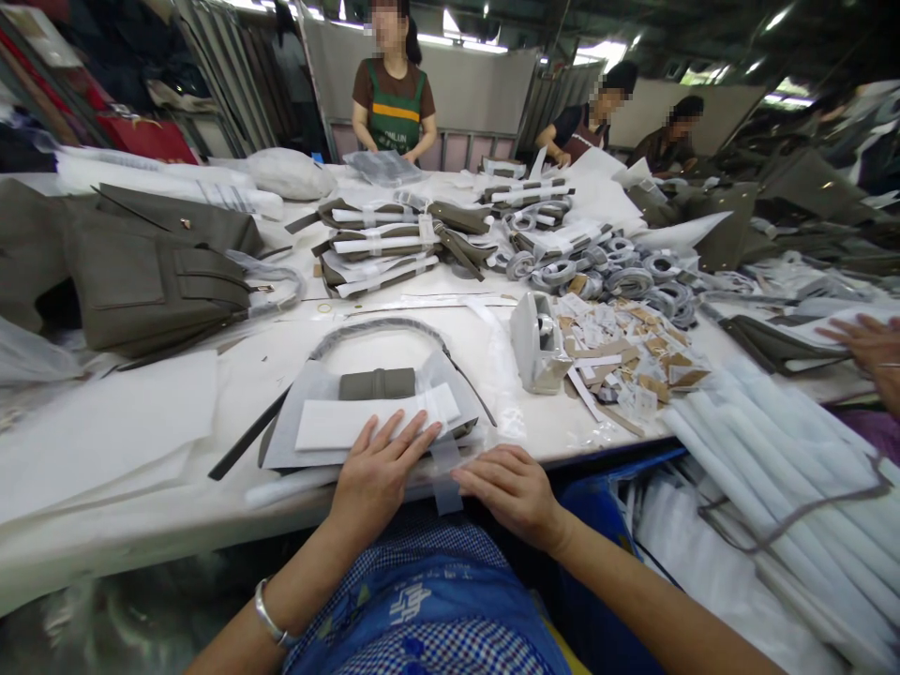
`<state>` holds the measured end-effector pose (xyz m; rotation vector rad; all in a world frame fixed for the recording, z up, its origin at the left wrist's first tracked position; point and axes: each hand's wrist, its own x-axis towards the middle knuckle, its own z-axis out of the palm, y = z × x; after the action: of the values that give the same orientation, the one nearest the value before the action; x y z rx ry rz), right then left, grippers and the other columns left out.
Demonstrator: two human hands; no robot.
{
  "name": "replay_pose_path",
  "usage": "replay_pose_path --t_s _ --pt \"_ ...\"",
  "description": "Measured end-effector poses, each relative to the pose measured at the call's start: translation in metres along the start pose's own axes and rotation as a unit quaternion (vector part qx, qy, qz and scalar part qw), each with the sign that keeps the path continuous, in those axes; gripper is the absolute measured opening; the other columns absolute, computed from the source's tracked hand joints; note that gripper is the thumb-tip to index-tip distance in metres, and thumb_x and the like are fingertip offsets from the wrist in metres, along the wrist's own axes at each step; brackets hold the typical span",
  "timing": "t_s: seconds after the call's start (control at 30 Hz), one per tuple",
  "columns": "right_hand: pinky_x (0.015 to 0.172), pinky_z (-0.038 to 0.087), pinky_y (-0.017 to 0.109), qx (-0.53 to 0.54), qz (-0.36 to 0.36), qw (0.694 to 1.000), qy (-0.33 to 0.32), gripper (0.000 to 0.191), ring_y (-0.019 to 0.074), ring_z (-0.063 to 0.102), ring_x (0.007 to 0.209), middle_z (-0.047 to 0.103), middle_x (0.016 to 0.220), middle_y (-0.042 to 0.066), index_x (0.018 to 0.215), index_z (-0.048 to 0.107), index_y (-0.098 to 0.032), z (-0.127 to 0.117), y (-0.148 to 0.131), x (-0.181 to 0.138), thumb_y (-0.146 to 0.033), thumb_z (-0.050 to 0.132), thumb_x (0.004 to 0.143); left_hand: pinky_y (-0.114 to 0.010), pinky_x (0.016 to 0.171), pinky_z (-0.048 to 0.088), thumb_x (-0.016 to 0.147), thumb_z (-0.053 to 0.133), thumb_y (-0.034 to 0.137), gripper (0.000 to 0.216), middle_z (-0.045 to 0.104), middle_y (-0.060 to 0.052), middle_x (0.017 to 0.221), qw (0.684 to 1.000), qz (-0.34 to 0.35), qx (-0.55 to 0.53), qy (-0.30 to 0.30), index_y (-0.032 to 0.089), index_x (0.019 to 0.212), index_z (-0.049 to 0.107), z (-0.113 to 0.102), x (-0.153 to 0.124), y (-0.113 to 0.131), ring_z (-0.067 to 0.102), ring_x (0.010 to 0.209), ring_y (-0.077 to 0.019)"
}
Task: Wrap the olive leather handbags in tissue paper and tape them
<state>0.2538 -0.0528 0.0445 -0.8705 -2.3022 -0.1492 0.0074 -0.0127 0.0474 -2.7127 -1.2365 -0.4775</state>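
Observation:
A dark olive handbag [460,431] lies flat at the table's front edge, largely covered by white wrapping sheet [316,386]. Its handle [383,323], wrapped in clear film, arches away from me. On top are a small olive rolled piece [378,383] and a folded white foam strip [372,422]. My left hand [383,464] presses flat on the foam, fingers spread. A translucent strip [446,473] runs down over the bag and hangs past the table edge. My right hand [517,487] is closed, its fingertips at that strip's right side; the exact grip is partly hidden.
Right of the bag stand a white tape dispenser [538,342] and a heap of tags [633,352]. Wrapped straps [625,272] and stacked bags [394,239] lie behind. Larger bags [155,272] sit left. A co-worker's hand [872,342] is at right; other people stand across.

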Motion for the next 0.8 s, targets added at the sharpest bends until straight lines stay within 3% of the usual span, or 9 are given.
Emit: replay_pose_path --t_s 0.07,0.13,0.37,0.57,0.67,0.8 --pt "0.109 0.04 0.044 -0.06 0.01 0.998 -0.004 0.038 0.0218 0.056 0.124 0.067 0.128 0.007 0.133 0.057 -0.023 0.003 0.008 0.01 -0.012 0.05 0.098 -0.054 0.114 0.033 0.089 0.045 0.004 0.072 0.037 0.005 0.155 1.0 0.0 -0.001 0.004 0.034 0.152 0.028 0.001 0.0 0.0 0.041 0.139 -0.0273" --pt "0.116 0.032 0.051 -0.086 0.011 0.996 -0.009 0.041 0.0242 0.046 0.136 0.061 0.137 0.006 0.137 0.055 -0.025 0.01 0.015 0.018 -0.011 0.047 0.098 -0.054 0.114 0.034 0.089 0.045 0.004 0.071 0.038 0.004 0.154 1.0 0.001 -0.003 0.008 0.033 0.152 0.029 0.001 0.0 -0.001 0.042 0.139 -0.0275" --pt "0.114 0.037 0.041 -0.038 -0.025 0.998 0.042 0.038 0.0158 0.063 0.112 0.074 0.114 0.0 0.129 0.06 -0.026 0.021 0.021 0.026 -0.012 0.057 0.094 -0.052 0.115 0.033 0.089 0.045 0.005 0.068 0.04 0.004 0.153 1.0 -0.008 -0.017 0.004 0.033 0.15 0.034 -0.001 0.001 0.0 0.042 0.138 -0.0268" --pt "0.118 0.03 0.053 -0.033 0.056 0.998 -0.023 0.057 0.0241 0.044 0.138 0.055 0.144 0.006 0.142 0.048 -0.027 0.013 0.019 0.022 -0.009 0.051 0.089 -0.052 0.114 0.035 0.087 0.045 0.004 0.072 0.042 0.004 0.152 1.0 -0.007 -0.015 0.011 0.033 0.151 0.032 -0.002 0.001 0.0 0.043 0.138 -0.026" --pt "0.118 0.028 0.057 -0.027 0.068 0.997 -0.028 0.064 0.0269 0.038 0.142 0.049 0.149 0.008 0.145 0.045 -0.024 0.014 0.02 0.021 -0.006 0.05 0.083 -0.052 0.114 0.035 0.087 0.045 0.003 0.073 0.041 0.006 0.153 1.0 -0.01 -0.017 0.009 0.035 0.152 0.03 -0.001 0.001 0.0 0.043 0.138 -0.0257" --pt "0.119 0.028 0.054 -0.028 0.055 0.998 -0.019 0.058 0.025 0.041 0.141 0.053 0.145 0.007 0.143 0.047 -0.026 0.021 0.022 0.022 -0.01 0.051 0.088 -0.051 0.114 0.035 0.088 0.044 0.004 0.069 0.044 0.004 0.151 1.0 -0.008 -0.019 0.02 0.032 0.151 0.033 0.0 0.002 0.0 0.044 0.137 -0.0254"
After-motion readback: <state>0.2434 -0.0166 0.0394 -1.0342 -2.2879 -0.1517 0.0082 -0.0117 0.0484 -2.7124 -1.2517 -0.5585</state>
